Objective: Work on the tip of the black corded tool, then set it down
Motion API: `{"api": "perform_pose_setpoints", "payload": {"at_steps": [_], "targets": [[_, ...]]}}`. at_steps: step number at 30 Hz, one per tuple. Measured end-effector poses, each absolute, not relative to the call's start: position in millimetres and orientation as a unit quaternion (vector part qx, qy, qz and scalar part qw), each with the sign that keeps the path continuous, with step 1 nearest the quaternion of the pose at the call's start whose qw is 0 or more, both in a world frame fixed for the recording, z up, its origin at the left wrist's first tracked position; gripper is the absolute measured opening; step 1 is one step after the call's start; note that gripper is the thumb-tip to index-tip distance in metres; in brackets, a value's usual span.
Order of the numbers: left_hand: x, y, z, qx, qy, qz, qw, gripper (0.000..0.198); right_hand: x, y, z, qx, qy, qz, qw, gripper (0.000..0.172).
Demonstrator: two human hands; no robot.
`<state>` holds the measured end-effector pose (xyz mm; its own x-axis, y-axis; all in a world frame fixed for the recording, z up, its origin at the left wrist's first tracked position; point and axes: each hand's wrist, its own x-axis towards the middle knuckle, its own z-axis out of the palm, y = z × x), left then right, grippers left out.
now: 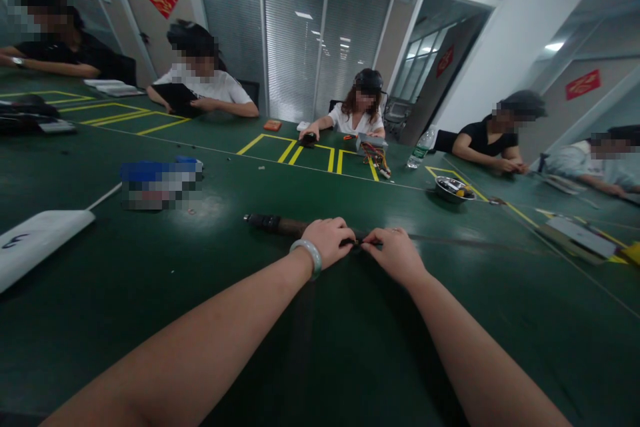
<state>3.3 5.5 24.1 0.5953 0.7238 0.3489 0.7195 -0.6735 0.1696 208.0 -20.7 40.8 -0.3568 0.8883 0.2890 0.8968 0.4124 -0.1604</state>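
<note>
A long dark rod-like tool (274,223) lies across the green table (350,347), its thick handle end at the left and a thin shaft (450,241) running off to the right. My left hand (327,240), with a pale bracelet on the wrist, is closed round the tool where handle meets shaft. My right hand (395,253) pinches the same spot from the right, fingertips touching the left hand's. What lies under the fingers is hidden.
A white flat device (35,240) lies at the left, a blue pack (160,177) behind it. A metal bowl (450,188), a plastic bottle (421,147) and a wired unit (373,147) stand farther back. Several people sit round the table's far side.
</note>
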Motion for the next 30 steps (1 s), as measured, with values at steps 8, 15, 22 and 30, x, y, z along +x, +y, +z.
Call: {"api": "perform_pose_setpoints", "payload": {"at_steps": [8,15,22,30], "targets": [[2.2,4.9,26.2,0.894,0.402,0.198,0.01,0.021,210.6,-19.8,38.9,-0.531,-0.825,-0.002,0.196,0.013],[3.5,6.0,23.5,0.891,0.405,0.202,0.018,0.023,207.4,-18.7,34.9,-0.529,-0.823,0.007,0.206,0.011],[4.9,6.4,22.6,0.892,0.405,0.203,0.009,0.022,200.1,-22.1,35.7,-0.536,-0.821,-0.056,0.19,0.013],[4.4,5.5,24.7,0.893,0.407,0.193,0.005,0.022,196.0,-18.3,30.3,-0.508,-0.842,-0.058,0.171,0.017]]}}
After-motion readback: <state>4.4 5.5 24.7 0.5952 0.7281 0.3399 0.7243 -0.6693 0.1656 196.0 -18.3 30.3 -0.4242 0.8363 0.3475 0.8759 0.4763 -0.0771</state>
